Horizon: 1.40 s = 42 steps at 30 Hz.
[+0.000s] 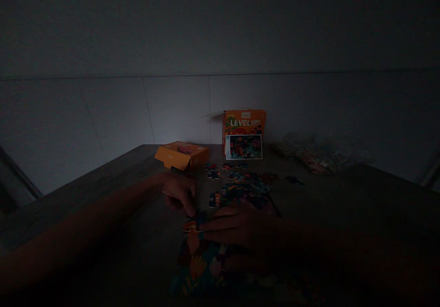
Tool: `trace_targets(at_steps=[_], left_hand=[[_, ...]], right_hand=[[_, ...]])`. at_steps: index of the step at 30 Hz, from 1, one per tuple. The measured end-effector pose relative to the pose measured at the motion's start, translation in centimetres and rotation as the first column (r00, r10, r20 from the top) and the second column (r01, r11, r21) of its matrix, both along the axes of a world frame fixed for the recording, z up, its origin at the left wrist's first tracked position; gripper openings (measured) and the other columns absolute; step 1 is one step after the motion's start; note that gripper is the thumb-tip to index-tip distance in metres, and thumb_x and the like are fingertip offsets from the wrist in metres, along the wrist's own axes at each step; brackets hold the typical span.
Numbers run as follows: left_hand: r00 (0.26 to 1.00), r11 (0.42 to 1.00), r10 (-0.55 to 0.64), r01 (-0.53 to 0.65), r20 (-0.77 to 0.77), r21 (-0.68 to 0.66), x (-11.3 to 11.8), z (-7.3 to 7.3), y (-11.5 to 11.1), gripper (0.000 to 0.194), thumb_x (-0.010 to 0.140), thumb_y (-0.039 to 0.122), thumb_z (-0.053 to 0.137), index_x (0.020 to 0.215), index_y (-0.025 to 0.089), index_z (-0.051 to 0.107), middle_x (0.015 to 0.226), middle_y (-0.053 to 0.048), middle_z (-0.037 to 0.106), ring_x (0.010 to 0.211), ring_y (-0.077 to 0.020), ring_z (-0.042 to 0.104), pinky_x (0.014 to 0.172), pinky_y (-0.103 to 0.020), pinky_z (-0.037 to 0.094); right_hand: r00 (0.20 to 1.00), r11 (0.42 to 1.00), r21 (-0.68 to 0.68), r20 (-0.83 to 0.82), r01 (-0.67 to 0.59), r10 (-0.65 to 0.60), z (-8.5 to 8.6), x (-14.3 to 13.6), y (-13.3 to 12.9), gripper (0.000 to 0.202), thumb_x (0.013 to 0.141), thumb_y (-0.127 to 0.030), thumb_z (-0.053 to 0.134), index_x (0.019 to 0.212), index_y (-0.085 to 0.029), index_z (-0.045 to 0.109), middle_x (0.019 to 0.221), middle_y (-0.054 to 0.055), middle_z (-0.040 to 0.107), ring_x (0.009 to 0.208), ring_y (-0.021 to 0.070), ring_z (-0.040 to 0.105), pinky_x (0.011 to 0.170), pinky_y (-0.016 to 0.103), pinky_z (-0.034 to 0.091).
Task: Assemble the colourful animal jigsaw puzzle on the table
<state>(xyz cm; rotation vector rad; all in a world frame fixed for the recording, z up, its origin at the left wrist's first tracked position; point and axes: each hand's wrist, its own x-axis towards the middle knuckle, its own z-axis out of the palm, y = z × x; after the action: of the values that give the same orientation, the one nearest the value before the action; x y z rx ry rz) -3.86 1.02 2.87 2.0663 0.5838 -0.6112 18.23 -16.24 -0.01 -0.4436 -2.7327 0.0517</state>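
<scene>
My left hand (180,192) is closed, with its fingers bent down to a puzzle piece (190,226) at the upper left corner of a partly joined jigsaw puzzle (197,265). Its fingertips touch that piece, though the dim light hides the exact grip. Stretched out flat, my right hand (237,227) lies over the right side of the joined part, fingers pointing left toward the same piece. Flowers and leaves in orange, pink and teal show on the puzzle. Just beyond my right hand are several loose puzzle pieces (247,190), some overlapping.
An orange "LEVEL UP!" box (244,118) stands at the back, with a picture card (244,147) leaning on it. Left of it lies an opened orange box (185,153). Clear plastic bags (319,156) sit at the back right, before a pale wall (178,105).
</scene>
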Motion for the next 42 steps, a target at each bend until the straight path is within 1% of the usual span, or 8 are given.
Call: trace_targets(at_steps=[6, 12, 15, 19, 27, 31, 34, 42], left_hand=[[0.994, 0.999, -0.032, 0.036, -0.104, 0.041, 0.2, 0.4, -0.2, 0.036, 0.066, 0.043, 0.083, 0.054, 0.014, 0.067, 0.037, -0.001, 0.053, 0.026, -0.0125, 0.045, 0.023, -0.017, 0.03], [0.98, 0.983, -0.15, 0.163, -0.134, 0.089, 0.5, 0.6, -0.4, 0.039, 0.071, 0.047, 0.08, 0.054, 0.014, 0.069, 0.04, -0.004, 0.057, 0.027, -0.0132, 0.048, 0.023, -0.017, 0.031], [0.965, 0.975, -0.199, 0.212, -0.173, 0.061, 0.4, 0.7, -0.2, 0.036, 0.073, 0.045, 0.079, 0.056, 0.015, 0.071, 0.041, -0.005, 0.059, 0.027, -0.0137, 0.049, 0.024, -0.017, 0.032], [0.957, 0.964, -0.267, 0.267, -0.113, -0.02, 0.2, 0.6, 0.2, 0.035, 0.078, 0.041, 0.075, 0.057, 0.014, 0.072, 0.04, -0.005, 0.059, 0.024, -0.0136, 0.048, 0.023, -0.017, 0.032], [0.998, 0.976, -0.02, 0.031, 0.052, -0.214, -1.2, -0.7, 1.5, 0.028, 0.078, 0.033, 0.075, 0.061, 0.012, 0.068, 0.037, -0.001, 0.052, 0.022, -0.0117, 0.038, 0.02, -0.017, 0.024], [0.98, 0.962, 0.072, -0.018, 0.188, -0.274, -1.5, -1.0, 2.2, 0.018, 0.084, 0.031, 0.068, 0.092, 0.015, 0.069, 0.039, 0.006, 0.045, 0.022, -0.0098, 0.032, 0.021, -0.015, 0.023], [0.975, 0.951, 0.086, -0.019, 0.206, -0.307, -1.3, -0.9, 2.0, 0.035, 0.082, 0.025, 0.07, 0.115, 0.018, 0.063, 0.039, 0.009, 0.044, 0.024, -0.0098, 0.032, 0.023, -0.014, 0.023], [0.978, 0.959, 0.097, -0.042, 0.183, -0.281, -0.4, -1.0, 0.8, 0.032, 0.078, 0.029, 0.077, 0.105, 0.016, 0.066, 0.044, 0.006, 0.05, 0.026, -0.0083, 0.032, 0.024, -0.014, 0.02]], right_hand=[[1.0, 1.0, -0.024, 0.017, 0.006, -0.006, 0.0, 0.2, 0.2, 0.05, 0.098, -0.042, 0.046, 0.136, -0.01, 0.053, 0.14, 0.013, 0.056, 0.128, 0.0236, 0.05, 0.107, 0.039, 0.039], [0.999, 0.999, -0.027, 0.043, 0.025, -0.024, 0.5, 0.1, -0.1, 0.049, 0.099, -0.04, 0.046, 0.136, -0.009, 0.053, 0.14, 0.012, 0.056, 0.129, 0.0234, 0.049, 0.111, 0.039, 0.036], [0.999, 0.999, -0.033, 0.039, 0.024, -0.023, 0.4, 0.1, -0.1, 0.049, 0.099, -0.041, 0.045, 0.137, -0.011, 0.052, 0.141, 0.012, 0.055, 0.129, 0.0238, 0.049, 0.109, 0.04, 0.037], [1.0, 0.999, -0.043, 0.026, 0.015, -0.014, 0.0, 0.2, 0.1, 0.05, 0.098, -0.041, 0.046, 0.138, -0.012, 0.052, 0.141, 0.013, 0.055, 0.131, 0.0256, 0.048, 0.109, 0.042, 0.037], [0.999, 0.999, -0.038, 0.026, 0.024, -0.023, 0.2, 0.1, 0.0, 0.047, 0.097, -0.038, 0.048, 0.136, -0.013, 0.053, 0.139, 0.013, 0.057, 0.129, 0.0234, 0.048, 0.107, 0.042, 0.039], [0.998, 0.998, -0.037, 0.051, 0.042, -0.04, 0.4, 0.2, -0.1, 0.045, 0.098, -0.037, 0.048, 0.136, -0.013, 0.054, 0.14, 0.013, 0.056, 0.129, 0.0227, 0.049, 0.107, 0.042, 0.039], [0.999, 0.999, -0.031, 0.041, 0.036, -0.034, 0.5, 0.1, -0.1, 0.044, 0.098, -0.036, 0.047, 0.134, -0.012, 0.055, 0.139, 0.013, 0.056, 0.129, 0.0225, 0.048, 0.107, 0.041, 0.04], [0.999, 0.999, -0.002, 0.03, 0.035, -0.035, 0.4, 0.0, 0.0, 0.044, 0.098, -0.036, 0.046, 0.132, -0.011, 0.057, 0.137, 0.014, 0.058, 0.125, 0.0229, 0.052, 0.106, 0.04, 0.041]])
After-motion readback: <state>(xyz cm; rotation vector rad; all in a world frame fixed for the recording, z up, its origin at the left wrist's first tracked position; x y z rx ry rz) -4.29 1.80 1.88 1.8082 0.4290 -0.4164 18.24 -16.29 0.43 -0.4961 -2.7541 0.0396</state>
